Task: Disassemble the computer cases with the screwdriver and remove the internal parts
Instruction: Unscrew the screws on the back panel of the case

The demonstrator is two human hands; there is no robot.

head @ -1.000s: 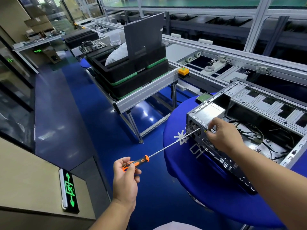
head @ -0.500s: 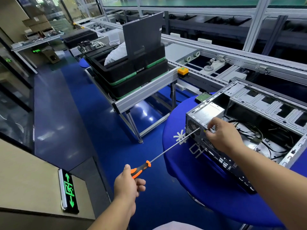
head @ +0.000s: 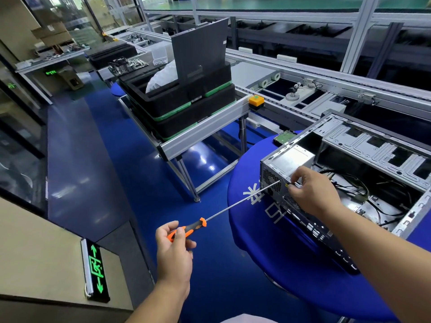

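Head view: screwdriver [head: 224, 209] tip meets computer case [head: 345, 183] rear edge.

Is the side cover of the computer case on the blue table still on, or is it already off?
Off. The computer case lies open on top: cables and the metal frame inside are plainly visible.

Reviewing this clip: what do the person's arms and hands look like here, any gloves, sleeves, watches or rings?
Both arms are bare from the frame edge to the wrist; no sleeves show. The left hand and the right hand wear no gloves. No watch, wristband or strap shows on either wrist, and no ring shows on the visible fingers. A pale patch at the bottom edge may be clothing, too little to tell.
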